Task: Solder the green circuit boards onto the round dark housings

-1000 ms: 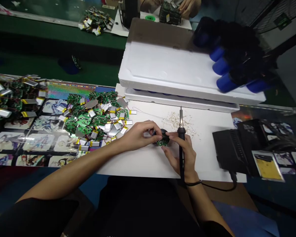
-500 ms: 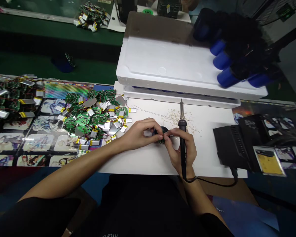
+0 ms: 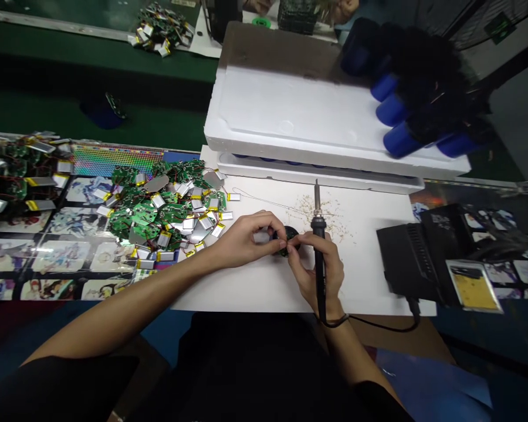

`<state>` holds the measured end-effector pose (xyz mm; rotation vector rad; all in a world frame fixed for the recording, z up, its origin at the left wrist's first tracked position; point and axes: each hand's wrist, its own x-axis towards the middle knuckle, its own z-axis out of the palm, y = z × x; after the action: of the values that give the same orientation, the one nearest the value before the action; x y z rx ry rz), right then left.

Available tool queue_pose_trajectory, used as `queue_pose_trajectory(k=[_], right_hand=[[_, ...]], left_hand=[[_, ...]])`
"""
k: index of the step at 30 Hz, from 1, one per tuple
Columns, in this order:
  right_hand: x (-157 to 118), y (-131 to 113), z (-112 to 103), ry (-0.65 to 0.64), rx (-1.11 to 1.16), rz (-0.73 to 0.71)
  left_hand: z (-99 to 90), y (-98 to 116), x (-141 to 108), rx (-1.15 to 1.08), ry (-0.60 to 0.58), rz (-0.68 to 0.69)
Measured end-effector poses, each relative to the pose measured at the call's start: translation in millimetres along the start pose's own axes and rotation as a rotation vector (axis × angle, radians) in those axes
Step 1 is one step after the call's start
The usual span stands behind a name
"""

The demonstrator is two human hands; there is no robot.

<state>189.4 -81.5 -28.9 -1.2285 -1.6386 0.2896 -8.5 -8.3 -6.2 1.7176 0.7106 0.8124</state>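
A soldering iron (image 3: 319, 252) rests upright in my right hand (image 3: 323, 266), its tip pointing away from me. The thumb and forefinger of that hand are pinched together over a small round dark part (image 3: 291, 234) with a bit of green circuit board in it. From the other side my left hand (image 3: 255, 237) pinches at the same spot, its fingertips meeting those of the right. What lies between the fingertips is too small to make out. Both hands are just above the white board (image 3: 255, 287).
To the left lie heaped green circuit boards with small silver batteries (image 3: 171, 205). White foam trays (image 3: 286, 111) stand behind my hands, with blue cups (image 3: 400, 138) on top. At right sits a black soldering station (image 3: 405, 258) beside a yellow sponge (image 3: 473, 287). Solder crumbs (image 3: 334, 217) litter the board.
The soldering iron and my right hand have shifted slightly left, the whole view having moved a little too. Both hands keep their pinch at the round part.
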Motion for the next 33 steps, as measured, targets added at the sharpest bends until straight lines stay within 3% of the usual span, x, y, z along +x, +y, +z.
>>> queue_pose_trajectory(k=[8,15,25,33], right_hand=[[3,0,-1,-0.009,-0.027,-0.039],[1,1,-1,-0.023,-0.037,-0.016],[0,2,-1,-0.063,-0.043,-0.054],[-2,-2,-25,-0.051,-0.059,-0.051]], left_hand=[[-1.3,-1,-1,0.0,-0.004,-0.013],[-2.1,-6,0,0.126,-0.019,0.09],[-2.1,-1,2,0.093,0.012,0.122],[-4.6,-2,2,0.272,-0.066,0.176]])
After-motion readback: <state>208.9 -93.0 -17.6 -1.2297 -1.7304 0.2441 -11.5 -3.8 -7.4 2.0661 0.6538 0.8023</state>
